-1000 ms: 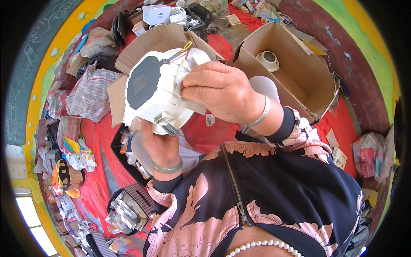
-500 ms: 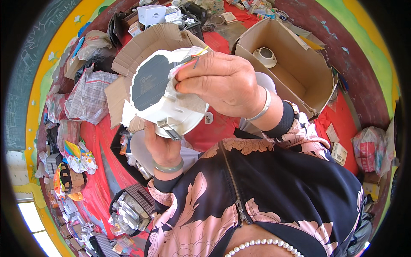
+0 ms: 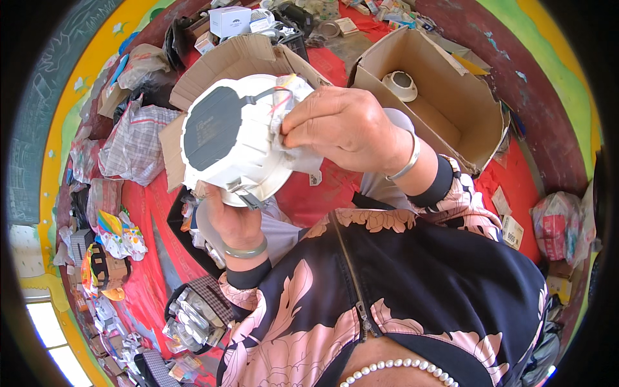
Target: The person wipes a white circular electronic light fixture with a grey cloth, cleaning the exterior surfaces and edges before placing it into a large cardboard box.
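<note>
A white recessed downlight (image 3: 258, 161) with a dark grey back plate is held up in front of me, tilted with its back toward the left. My left hand (image 3: 233, 219) grips its rim from below, next to a metal spring clip (image 3: 247, 198). Pinched in my right hand (image 3: 351, 126) is a whitish cloth (image 3: 303, 159), pressed against the right side of the housing. A short cable with thin coloured wires (image 3: 282, 97) shows near the top of the light, beside my right fingers. A similar round white light (image 3: 400, 86) sits inside the open cardboard box to the right.
Just behind the held light is an open cardboard box (image 3: 242, 55). Another large open box (image 3: 445, 113) stands at right. Checked bags (image 3: 138, 145), a basket of small packages (image 3: 193, 316) and heaps of goods line the left side. Red sheeting (image 3: 151, 284) covers the floor.
The downlight has turned and shifted slightly left, showing more of its side. My right hand has moved down and right along the housing, uncovering the cable.
</note>
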`<state>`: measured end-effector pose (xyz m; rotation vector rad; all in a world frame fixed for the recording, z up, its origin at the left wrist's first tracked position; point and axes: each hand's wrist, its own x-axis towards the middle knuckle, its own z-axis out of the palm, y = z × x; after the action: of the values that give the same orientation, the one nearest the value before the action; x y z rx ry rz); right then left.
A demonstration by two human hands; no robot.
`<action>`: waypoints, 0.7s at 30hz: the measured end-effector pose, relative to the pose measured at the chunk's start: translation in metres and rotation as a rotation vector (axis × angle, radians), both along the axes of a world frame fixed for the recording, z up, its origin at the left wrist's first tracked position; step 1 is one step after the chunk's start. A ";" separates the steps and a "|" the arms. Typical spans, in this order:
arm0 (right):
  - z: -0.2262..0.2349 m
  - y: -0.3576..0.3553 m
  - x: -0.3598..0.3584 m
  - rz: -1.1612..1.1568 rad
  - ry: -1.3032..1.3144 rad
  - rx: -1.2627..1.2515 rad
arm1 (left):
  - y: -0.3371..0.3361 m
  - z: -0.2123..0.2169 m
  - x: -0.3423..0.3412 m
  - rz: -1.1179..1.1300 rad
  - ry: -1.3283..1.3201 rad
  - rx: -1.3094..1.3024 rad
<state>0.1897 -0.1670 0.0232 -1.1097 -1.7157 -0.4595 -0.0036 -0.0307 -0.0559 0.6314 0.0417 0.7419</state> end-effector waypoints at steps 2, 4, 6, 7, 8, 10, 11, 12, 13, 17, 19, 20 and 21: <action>0.002 0.002 0.001 -0.024 -0.028 0.017 | -0.006 0.001 0.003 0.042 0.066 -0.038; 0.002 0.007 -0.005 -0.110 0.022 0.182 | -0.011 -0.006 0.005 -0.052 -0.015 -0.041; 0.000 0.011 -0.008 -0.151 0.031 0.285 | -0.013 -0.011 0.006 0.027 0.026 0.075; 0.006 0.002 -0.006 -0.096 0.062 0.155 | -0.007 -0.014 0.005 -0.078 -0.109 -0.017; 0.013 -0.015 -0.001 0.057 0.285 -0.001 | -0.002 -0.016 0.006 -0.191 -0.241 -0.112; 0.002 -0.022 0.022 0.354 0.715 0.236 | -0.010 0.000 0.002 0.238 0.179 -0.102; 0.005 -0.030 0.032 0.397 0.892 0.313 | -0.007 0.001 0.000 0.301 0.277 -0.082; 0.003 -0.035 0.043 0.105 0.975 0.322 | 0.005 -0.011 -0.005 0.041 -0.108 -0.187; 0.000 -0.042 0.055 0.162 1.046 0.273 | 0.017 -0.023 -0.010 -0.275 -0.399 -0.313; -0.019 -0.046 0.071 0.277 1.313 0.214 | 0.020 -0.027 -0.011 -0.271 -0.393 -0.333; -0.019 -0.048 0.073 0.437 1.317 0.109 | 0.017 -0.025 -0.009 -0.273 -0.394 -0.329; -0.014 -0.049 0.073 0.565 1.310 0.063 | 0.016 -0.025 -0.009 -0.267 -0.383 -0.305; -0.007 -0.046 0.066 0.441 1.367 0.036 | 0.016 -0.026 -0.009 -0.252 -0.349 -0.246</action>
<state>0.2558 -0.2128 0.0160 -0.6554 -0.6498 0.4891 -0.0127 -0.0149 -0.0820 0.2598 -0.2606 0.5819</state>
